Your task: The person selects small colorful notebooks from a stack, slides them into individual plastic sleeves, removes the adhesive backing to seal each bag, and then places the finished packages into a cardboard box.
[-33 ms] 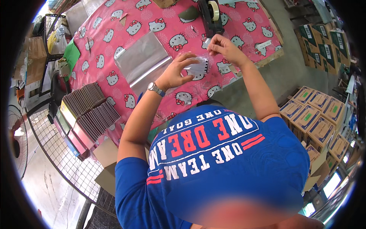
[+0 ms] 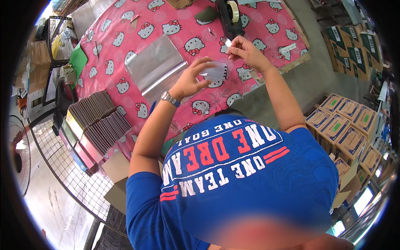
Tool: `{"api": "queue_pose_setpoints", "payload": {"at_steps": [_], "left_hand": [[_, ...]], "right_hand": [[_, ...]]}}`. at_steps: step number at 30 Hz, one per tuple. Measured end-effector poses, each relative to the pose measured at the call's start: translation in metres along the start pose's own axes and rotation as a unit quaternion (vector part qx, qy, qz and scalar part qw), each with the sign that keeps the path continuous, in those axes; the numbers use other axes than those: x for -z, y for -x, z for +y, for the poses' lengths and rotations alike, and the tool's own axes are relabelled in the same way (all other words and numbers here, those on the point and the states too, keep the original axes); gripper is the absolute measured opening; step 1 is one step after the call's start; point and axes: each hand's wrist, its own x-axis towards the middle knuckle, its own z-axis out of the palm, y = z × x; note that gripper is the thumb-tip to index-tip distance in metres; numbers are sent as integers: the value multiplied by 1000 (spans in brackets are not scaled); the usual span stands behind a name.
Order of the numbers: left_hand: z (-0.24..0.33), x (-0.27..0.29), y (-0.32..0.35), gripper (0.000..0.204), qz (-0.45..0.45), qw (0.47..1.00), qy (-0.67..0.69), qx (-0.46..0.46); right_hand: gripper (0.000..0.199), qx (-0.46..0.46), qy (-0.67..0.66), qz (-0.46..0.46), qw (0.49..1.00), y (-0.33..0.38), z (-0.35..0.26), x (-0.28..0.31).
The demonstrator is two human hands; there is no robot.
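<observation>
My left hand (image 2: 192, 78) curves over a small white packet (image 2: 216, 72) with black marks along its right edge, which looks wrapped in clear plastic. Its fingers and thumb are apart on either side of the packet; whether the fingertips touch it is hard to make out. Up and to the right, my right hand (image 2: 246, 52) pinches a short piece of clear tape (image 2: 227, 43) between thumb and fingertips. Just beyond that hand stands a black tape dispenser (image 2: 227, 25) with a tape roll (image 2: 233, 11). Left of my left hand lies a stack of clear plastic sleeves (image 2: 155, 62).
A pink patterned cloth (image 2: 112, 50) covers the table. Bundled dark-edged books or pads (image 2: 98, 118) stand at its left side, near a wire rack (image 2: 62, 154) and a fan (image 2: 18, 154). Cardboard cartons (image 2: 343, 121) are stacked on the right. An olive-coloured piece (image 2: 206, 15) lies beside the dispenser.
My left fingers have loosened and spread slightly around the packet. My right hand has shifted a little, and the tape piece shows more clearly at its fingertips.
</observation>
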Motion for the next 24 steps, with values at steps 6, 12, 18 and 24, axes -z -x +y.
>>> {"api": "queue_pose_setpoints", "payload": {"at_steps": [6, 12, 18, 24], "left_hand": [[-27, -19, 25, 28, 301, 913, 200, 188], [9, -53, 28, 31, 245, 962, -110, 45], [4, -63, 31, 32, 231, 957, -174, 17], [3, -67, 36, 32, 226, 958, -174, 30]], "right_hand": [[12, 114, 86, 139, 980, 21, 20, -13], [13, 109, 64, -140, 982, 25, -45, -56], [21, 2, 364, -82, 928, 2, 0, -69], [23, -38, 457, 39, 888, 6, 5, -81]]}}
